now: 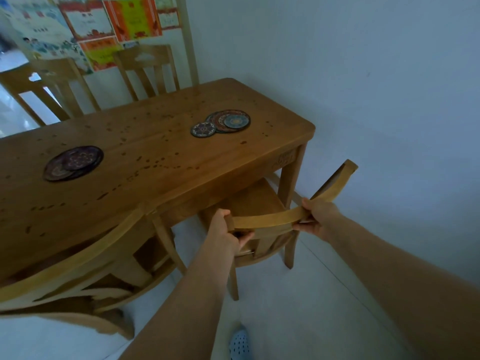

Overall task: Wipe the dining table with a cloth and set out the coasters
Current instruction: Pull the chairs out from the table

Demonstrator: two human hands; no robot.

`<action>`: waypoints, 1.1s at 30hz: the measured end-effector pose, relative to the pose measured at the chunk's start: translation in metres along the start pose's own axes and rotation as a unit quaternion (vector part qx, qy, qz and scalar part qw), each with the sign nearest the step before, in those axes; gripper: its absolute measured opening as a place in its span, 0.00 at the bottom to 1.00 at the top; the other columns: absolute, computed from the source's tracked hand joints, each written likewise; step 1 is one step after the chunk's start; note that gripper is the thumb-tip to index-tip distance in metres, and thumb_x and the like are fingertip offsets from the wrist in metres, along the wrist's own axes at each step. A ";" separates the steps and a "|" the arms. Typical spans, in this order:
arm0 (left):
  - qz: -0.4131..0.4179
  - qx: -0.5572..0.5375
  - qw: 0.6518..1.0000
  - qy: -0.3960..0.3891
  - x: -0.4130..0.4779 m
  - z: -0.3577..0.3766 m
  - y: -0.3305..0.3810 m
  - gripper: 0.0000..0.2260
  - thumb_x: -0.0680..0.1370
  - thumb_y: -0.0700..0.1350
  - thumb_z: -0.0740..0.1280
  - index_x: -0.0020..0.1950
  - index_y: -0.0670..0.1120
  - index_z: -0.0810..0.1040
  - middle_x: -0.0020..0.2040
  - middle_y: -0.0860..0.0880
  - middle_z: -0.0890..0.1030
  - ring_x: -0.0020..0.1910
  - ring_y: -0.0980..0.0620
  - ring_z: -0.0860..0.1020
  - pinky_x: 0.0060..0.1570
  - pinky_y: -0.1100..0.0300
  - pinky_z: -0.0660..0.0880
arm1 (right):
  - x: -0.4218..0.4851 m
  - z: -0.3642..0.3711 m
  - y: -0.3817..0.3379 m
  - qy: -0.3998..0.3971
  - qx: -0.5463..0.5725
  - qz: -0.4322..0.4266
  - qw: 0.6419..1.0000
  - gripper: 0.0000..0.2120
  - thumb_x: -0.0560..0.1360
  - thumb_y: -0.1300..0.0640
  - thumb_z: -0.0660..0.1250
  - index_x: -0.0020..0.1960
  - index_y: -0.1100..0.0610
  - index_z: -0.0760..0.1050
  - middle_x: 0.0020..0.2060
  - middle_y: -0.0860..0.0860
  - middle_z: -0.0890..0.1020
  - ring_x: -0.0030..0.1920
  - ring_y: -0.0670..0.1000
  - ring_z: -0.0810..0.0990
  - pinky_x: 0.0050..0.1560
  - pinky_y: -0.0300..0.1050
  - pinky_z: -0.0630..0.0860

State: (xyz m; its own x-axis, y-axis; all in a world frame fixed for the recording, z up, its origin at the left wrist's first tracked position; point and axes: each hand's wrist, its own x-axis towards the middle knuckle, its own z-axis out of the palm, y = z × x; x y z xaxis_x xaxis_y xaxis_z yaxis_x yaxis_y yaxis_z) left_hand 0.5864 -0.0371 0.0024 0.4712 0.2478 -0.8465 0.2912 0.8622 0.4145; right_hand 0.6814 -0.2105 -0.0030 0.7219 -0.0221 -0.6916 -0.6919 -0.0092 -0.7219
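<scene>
Pale wall, white floor, wooden chair

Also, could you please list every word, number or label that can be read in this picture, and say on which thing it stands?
No text here can be quoted with certainty.
Posters on the wall: printed characters, too blurred to read.
Orange and green poster: dark marks, too blurred to read.
Carving on the side of the dining table: ornament or character, I cannot tell.
Coasters: only patterns, no words.
</scene>
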 end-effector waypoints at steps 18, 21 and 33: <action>-0.007 -0.032 0.999 0.015 0.070 0.062 0.086 0.23 0.78 0.46 0.67 0.71 0.47 0.65 0.60 0.36 0.67 0.67 0.33 0.68 0.62 0.38 0.73 | 0.084 0.074 -0.080 0.012 0.013 0.000 1.000 0.20 0.78 0.57 0.69 0.66 0.63 0.68 0.58 0.60 0.78 0.51 0.60 0.80 0.39 0.54 0.80; -0.010 -0.038 0.999 0.014 0.076 0.068 0.093 0.23 0.78 0.46 0.67 0.71 0.46 0.65 0.60 0.36 0.68 0.67 0.33 0.68 0.63 0.38 0.73 | 0.091 0.080 -0.087 0.023 0.017 0.001 1.000 0.21 0.77 0.56 0.70 0.66 0.63 0.68 0.59 0.59 0.78 0.53 0.60 0.81 0.40 0.54 0.81; -0.020 -0.043 0.999 -0.007 0.089 0.080 0.107 0.23 0.78 0.47 0.67 0.72 0.45 0.65 0.61 0.36 0.69 0.66 0.34 0.69 0.64 0.39 0.73 | 0.109 0.090 -0.097 0.028 0.020 -0.027 0.999 0.22 0.76 0.54 0.70 0.65 0.63 0.70 0.59 0.59 0.78 0.56 0.61 0.80 0.46 0.56 0.81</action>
State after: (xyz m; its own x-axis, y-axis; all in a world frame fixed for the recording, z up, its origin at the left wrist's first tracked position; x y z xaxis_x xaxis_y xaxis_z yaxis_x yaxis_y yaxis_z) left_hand 0.7258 0.0417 -0.0021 0.4718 0.2080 -0.8568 0.2380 0.9057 0.3509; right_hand 0.8280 -0.1218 -0.0101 0.7554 -0.0787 -0.6505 -0.6505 0.0287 -0.7590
